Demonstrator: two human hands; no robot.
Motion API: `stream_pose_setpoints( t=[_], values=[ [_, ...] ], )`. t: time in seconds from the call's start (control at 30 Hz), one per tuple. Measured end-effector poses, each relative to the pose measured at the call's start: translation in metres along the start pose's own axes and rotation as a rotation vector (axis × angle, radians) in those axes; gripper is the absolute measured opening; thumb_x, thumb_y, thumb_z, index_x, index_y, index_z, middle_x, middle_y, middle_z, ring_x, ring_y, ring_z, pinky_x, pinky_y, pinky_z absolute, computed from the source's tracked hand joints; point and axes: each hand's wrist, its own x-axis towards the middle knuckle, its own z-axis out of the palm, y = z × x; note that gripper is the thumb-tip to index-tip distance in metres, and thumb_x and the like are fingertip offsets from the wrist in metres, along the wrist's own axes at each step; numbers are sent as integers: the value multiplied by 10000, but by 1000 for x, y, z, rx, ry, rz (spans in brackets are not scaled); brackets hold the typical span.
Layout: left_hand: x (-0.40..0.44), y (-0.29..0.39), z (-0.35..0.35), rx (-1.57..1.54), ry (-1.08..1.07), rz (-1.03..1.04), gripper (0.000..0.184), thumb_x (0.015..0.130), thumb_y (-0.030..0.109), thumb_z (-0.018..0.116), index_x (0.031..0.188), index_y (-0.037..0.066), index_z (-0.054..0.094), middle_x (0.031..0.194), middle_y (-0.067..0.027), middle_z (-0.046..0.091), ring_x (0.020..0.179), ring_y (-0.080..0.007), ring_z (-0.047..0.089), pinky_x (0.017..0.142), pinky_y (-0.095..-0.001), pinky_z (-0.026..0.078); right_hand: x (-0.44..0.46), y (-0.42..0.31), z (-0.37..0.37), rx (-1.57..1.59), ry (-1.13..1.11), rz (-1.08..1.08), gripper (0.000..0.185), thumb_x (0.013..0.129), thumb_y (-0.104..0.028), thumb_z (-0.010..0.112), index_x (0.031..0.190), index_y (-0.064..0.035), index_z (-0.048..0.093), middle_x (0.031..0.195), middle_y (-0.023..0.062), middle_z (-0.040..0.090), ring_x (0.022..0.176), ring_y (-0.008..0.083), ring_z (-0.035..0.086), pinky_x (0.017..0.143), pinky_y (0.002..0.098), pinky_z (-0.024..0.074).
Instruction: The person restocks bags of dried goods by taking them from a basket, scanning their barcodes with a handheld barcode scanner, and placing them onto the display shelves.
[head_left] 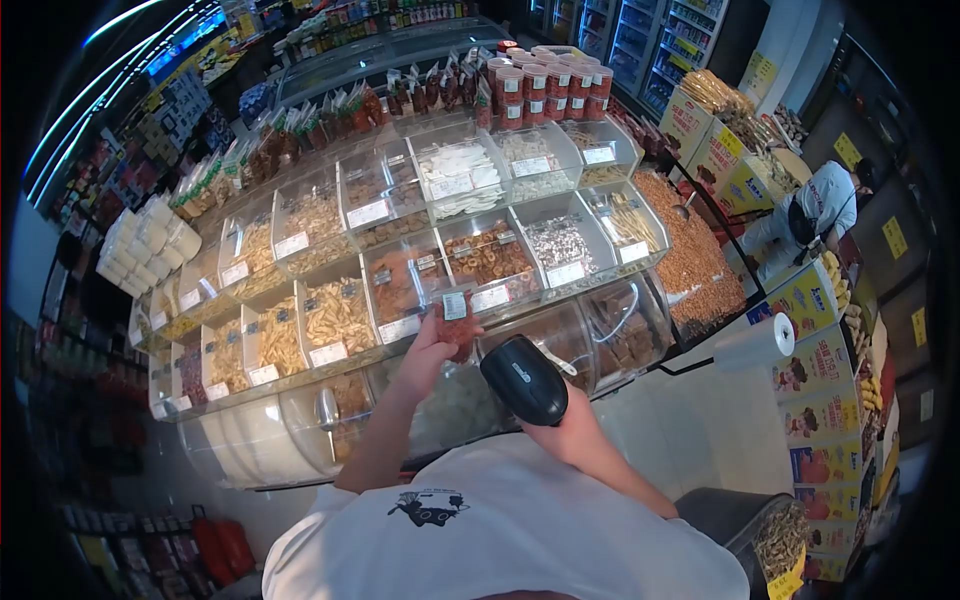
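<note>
My left hand (428, 358) is closed around a small clear package of red food (459, 338) with a white printed label facing up. My right hand (566, 428) grips a black handheld barcode scanner (523, 380), its broad head just right of the package and apart from it. Both hands are over the front edge of the bulk-food display, before a clear bin of brown rings (488, 257) and a bin of reddish-brown dried pieces (405, 283). My right fingers are mostly hidden under the scanner.
Stacked red-filled tubs (535, 85) stand at the back of the display, white tubs (150, 245) at its left end. A metal scoop (328, 410) hangs in front. To the right are a roll of plastic bags (765, 340), a peanut-like heap (680, 250) and another person (828, 205).
</note>
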Motion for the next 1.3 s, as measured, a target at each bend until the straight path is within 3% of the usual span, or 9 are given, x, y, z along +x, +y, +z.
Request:
stream_pose_setpoints(
  t=[0.17,0.37,0.43,0.57,0.67,0.8,0.93,1.1,1.3],
  values=[
    [68,-5,-25,255,36,108,613,878,-119,472,1445,64,328,1280,-58,544,1126,-132,558,882,-292,462,8,19,-27,43,91,197,388,759,-3,716,1130,-28,609,975,83,687,880,146,640,799,304,503],
    [204,37,-51,541,419,430,415,896,2,622,1283,1,474,1046,-68,645,907,-150,639,828,-312,510,34,64,-74,79,153,252,338,772,-34,731,1093,-30,625,954,80,685,879,156,640,801,302,497],
    [250,60,-54,909,601,478,333,905,71,634,1211,-5,529,955,-74,664,851,-144,647,766,-304,512,49,73,-93,80,175,227,319,776,-43,733,1077,-28,629,951,80,685,883,159,640,808,302,494],
    [362,82,-93,940,674,597,298,914,145,639,1157,-8,561,915,-88,666,810,-139,646,717,-304,508,82,94,-135,47,174,201,282,784,-58,728,1048,-27,634,945,81,684,885,159,640,814,300,489],
    [412,105,-68,947,731,627,370,910,219,627,1183,-13,535,978,-147,676,884,-245,666,825,-359,499,101,115,-158,72,264,244,290,768,-44,735,1040,-31,635,934,63,687,873,141,637,809,294,490],
    [515,90,-144,1016,789,697,373,890,198,614,1180,-12,510,1057,-190,651,992,-352,638,879,-419,477,121,121,-183,72,352,302,294,770,-24,730,1047,-25,631,936,36,678,874,93,605,797,273,485],
    [536,79,-136,1153,794,585,384,854,169,625,1178,-5,513,1078,-210,636,1030,-382,614,882,-430,470,136,147,-200,125,401,386,306,777,-22,725,1068,-24,631,954,45,677,880,99,604,802,278,484],
    [538,64,-140,1215,818,421,387,805,125,634,1167,21,544,1081,-186,639,1040,-363,615,885,-425,469,170,164,-209,149,395,399,283,790,-26,715,1061,-11,631,948,48,676,875,107,602,805,279,479],
    [524,69,-135,985,640,368,683,712,-40,580,1368,9,398,1183,-127,600,843,-156,600,780,-284,484,190,188,-194,221,284,486,263,794,-22,709,1048,-20,640,916,34,673,858,101,593,787,280,480]
  ],
)
